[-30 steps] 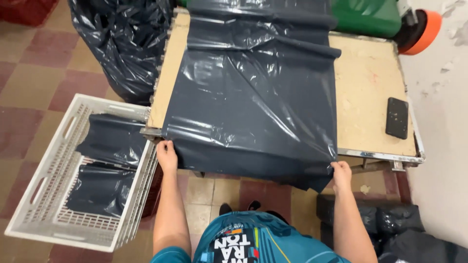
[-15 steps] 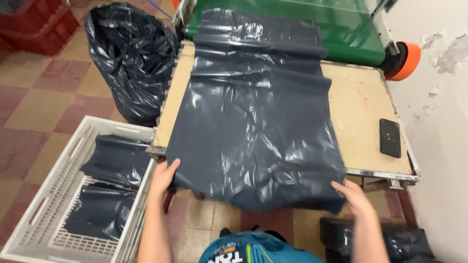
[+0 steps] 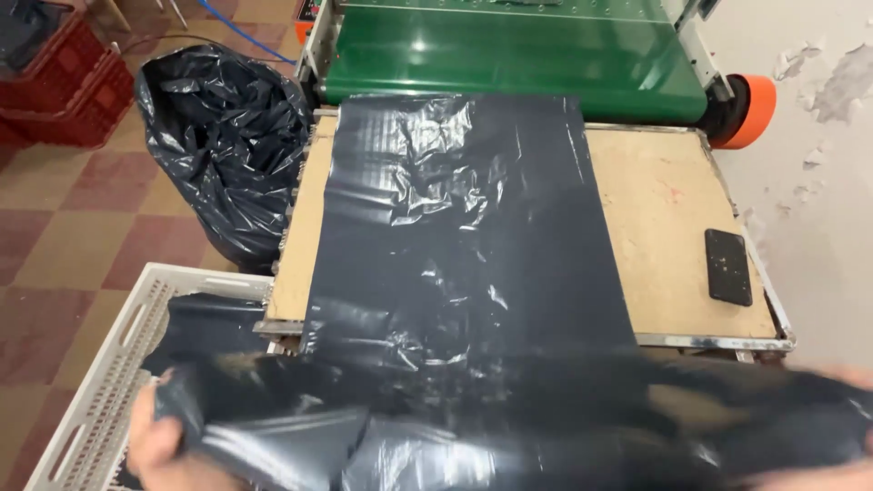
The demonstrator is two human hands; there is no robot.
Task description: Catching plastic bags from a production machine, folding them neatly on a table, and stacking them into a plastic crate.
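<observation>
A large dark grey plastic bag (image 3: 464, 236) lies flat on the wooden table (image 3: 664, 209), reaching from the green machine to the near edge. Its near end is lifted and folded up toward me, blurred by motion. My left hand (image 3: 159, 445) grips the bag's lower left corner, at the bottom left of the view. My right hand (image 3: 850, 382) holds the lower right corner at the right edge of the view, mostly hidden by the plastic and blurred.
A white plastic crate (image 3: 100, 391) with folded dark bags stands on the floor at left. A stuffed black sack (image 3: 223, 155) stands beside the table. A black phone (image 3: 728, 265) lies on the table's right side. A green machine (image 3: 509, 55) and red crates (image 3: 55, 82) stand behind.
Both hands have lifted the bag's near edge off the table and pulled it up toward me. The view has tilted up toward the machine.
</observation>
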